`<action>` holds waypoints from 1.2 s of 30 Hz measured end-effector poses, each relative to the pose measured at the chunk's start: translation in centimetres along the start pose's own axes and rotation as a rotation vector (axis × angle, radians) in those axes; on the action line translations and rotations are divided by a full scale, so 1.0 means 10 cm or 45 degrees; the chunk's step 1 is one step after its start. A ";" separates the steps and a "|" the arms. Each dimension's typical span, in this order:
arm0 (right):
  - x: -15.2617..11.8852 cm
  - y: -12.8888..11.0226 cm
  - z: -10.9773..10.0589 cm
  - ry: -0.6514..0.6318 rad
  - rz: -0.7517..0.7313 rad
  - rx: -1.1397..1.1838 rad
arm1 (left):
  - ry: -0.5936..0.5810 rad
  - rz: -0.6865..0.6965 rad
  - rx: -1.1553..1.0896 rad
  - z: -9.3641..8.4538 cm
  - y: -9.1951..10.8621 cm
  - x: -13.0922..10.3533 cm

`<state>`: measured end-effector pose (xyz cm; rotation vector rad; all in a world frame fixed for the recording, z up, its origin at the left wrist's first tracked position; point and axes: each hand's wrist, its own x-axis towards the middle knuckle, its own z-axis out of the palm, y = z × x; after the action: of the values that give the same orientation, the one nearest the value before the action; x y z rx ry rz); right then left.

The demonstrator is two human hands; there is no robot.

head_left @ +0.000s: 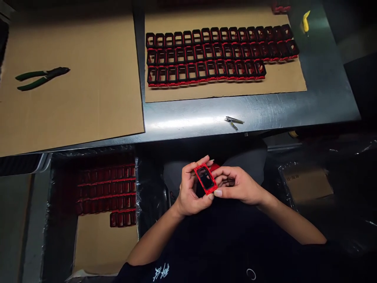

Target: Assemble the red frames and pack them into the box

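Both my hands hold one small red rectangular frame [205, 179] with a dark window, below the table edge over my lap. My left hand [191, 190] grips its left side with the fingers curled over the top. My right hand [237, 184] pinches its right side, thumb at the lower corner. On the table, several matching red frames [219, 55] stand in three rows on a cardboard sheet [282, 80].
Green-handled pliers [41, 77] lie on a second cardboard sheet [73, 106] at left. Small metal tweezers [234, 121] rest on the steel table [324, 94] near its front edge. A box [97, 236] at lower left holds more red frames [106, 188]. A yellow object [306, 20] sits far right.
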<state>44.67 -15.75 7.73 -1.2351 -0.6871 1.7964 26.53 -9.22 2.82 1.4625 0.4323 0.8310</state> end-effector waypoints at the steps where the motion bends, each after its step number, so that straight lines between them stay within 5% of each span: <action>1: 0.01 0.01 0.01 0.009 -0.016 0.004 | 0.001 0.003 -0.002 0.00 -0.01 0.00; 10: 0.04 0.03 -0.03 0.121 -0.111 0.104 | 0.045 -0.046 -0.054 0.00 -0.08 -0.04; 25: 0.15 0.01 -0.05 0.157 0.060 0.298 | 0.207 -0.240 -0.039 -0.15 0.09 -0.02; 31: 0.18 -0.04 -0.09 0.168 -0.212 -0.121 | 0.166 -0.648 -0.280 -0.34 0.20 0.06; 36: 0.31 -0.13 -0.03 -0.068 -0.480 -0.670 | 0.093 -0.767 -0.177 -0.52 0.42 -0.02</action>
<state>44.85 -12.47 7.15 -1.2793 -1.3871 1.3792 21.75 -6.15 6.29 1.0844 0.8042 0.4184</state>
